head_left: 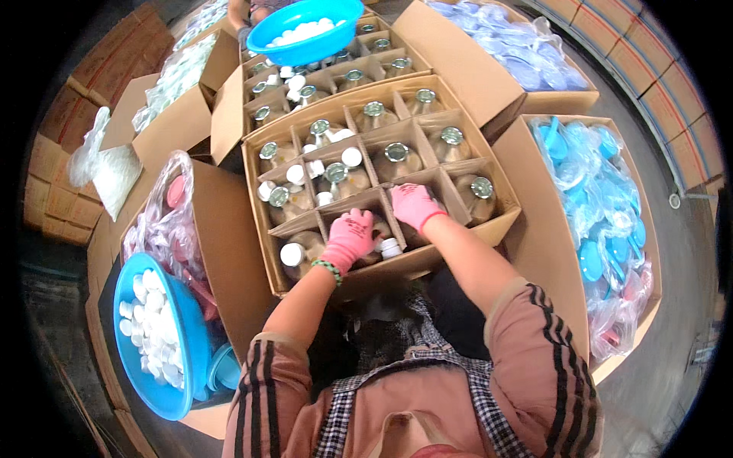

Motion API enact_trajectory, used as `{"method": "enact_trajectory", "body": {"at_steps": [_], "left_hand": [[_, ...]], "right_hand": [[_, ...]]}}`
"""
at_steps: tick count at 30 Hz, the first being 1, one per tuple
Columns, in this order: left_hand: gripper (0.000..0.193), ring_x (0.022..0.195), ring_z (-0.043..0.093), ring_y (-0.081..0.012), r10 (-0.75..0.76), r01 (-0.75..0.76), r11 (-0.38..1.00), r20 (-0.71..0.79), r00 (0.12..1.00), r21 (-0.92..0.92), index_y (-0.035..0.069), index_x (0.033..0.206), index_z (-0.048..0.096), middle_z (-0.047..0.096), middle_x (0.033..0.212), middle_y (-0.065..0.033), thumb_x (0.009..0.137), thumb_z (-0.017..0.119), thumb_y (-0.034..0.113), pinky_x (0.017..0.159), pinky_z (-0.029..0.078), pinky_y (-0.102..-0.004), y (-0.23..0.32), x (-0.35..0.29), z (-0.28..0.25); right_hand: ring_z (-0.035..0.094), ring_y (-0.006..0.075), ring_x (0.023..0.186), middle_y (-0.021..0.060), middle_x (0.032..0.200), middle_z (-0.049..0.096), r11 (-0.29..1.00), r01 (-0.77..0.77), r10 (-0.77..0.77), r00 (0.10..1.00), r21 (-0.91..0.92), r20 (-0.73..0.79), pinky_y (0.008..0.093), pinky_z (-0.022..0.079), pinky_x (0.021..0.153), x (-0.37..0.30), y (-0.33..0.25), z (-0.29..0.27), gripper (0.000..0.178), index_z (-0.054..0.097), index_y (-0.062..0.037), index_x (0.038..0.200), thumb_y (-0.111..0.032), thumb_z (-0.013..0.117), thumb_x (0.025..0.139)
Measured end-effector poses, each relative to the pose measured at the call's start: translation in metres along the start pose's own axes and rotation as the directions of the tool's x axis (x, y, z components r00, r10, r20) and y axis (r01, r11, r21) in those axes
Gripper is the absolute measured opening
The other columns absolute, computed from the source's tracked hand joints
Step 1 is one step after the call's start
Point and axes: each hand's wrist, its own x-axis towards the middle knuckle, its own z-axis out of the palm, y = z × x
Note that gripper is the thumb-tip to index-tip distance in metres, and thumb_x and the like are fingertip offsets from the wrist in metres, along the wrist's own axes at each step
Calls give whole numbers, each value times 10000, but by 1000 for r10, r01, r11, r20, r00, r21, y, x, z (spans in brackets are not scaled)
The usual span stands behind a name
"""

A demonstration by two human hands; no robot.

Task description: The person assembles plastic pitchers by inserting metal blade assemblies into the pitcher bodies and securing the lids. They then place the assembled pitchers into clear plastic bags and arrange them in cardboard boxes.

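Note:
A cardboard box (504, 223) split by cardboard dividers stands before me, holding clear glass bottles (398, 156) with open necks. Loose white caps (351, 157) lie among several of them, and one white cap (292, 254) sits over the front-left bottle. My left hand (351, 235), in a pink glove, reaches into a front compartment with its fingers curled beside a bottle and a white cap (390, 247). My right hand (414, 206), gloved the same, bends its fingers down into the compartment to the right. What the fingers of either hand hold is hidden.
A blue basin of white caps (122, 366) stands at the left, another blue basin (263, 55) on a second bottle box behind. Open boxes hold bagged pink (175, 191), blue (589, 259) and lilac plastic pieces (527, 72). Another person's hand (244, 34) shows at the back.

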Motion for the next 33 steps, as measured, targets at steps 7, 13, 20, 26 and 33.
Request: {"method": "enact_trajectory", "body": {"at_steps": [7,13,20,26,33], "left_hand": [[331,925,479,-344,-312,137,923,-490,814,-359,0,948,500,529,947,-183,760,515,272,816,372,-413,-60,25,7],[382,1079,367,-370,-387,385,922,-185,903,-49,69,1022,522,526,1039,-142,797,405,356,911,221,-534,-63,34,-4],[534,1177,286,-390,-322,324,946,89,943,-2,16,1150,431,471,1168,-145,823,302,417,972,141,-521,-69,50,-10],[546,1170,325,-333,-339,350,927,101,935,-134,10,1117,455,488,1139,-166,772,421,432,960,207,-434,-83,52,-13],[590,1126,360,-307,-443,440,895,-269,855,-74,34,1080,522,478,1145,-148,725,459,500,966,199,-449,-75,45,-3]], "right_hand": [[584,299,829,178,876,594,983,78,-71,996,168,-47,365,467,695,-5,6,-9,195,602,-33,843,-128,470,737],[536,280,845,163,872,535,953,46,63,937,299,-344,366,447,711,-36,27,-69,341,481,-24,926,-199,601,658],[531,287,826,184,943,492,833,-319,462,850,452,-253,361,453,681,-65,149,-8,273,467,-16,924,-180,567,729],[522,309,873,186,971,492,994,-104,110,975,44,-194,382,437,733,-76,161,-18,370,474,-31,1006,-236,599,724],[511,334,891,181,964,505,971,-173,163,984,-163,-72,399,406,807,-60,140,-31,566,446,-22,1073,-387,627,681]]}}
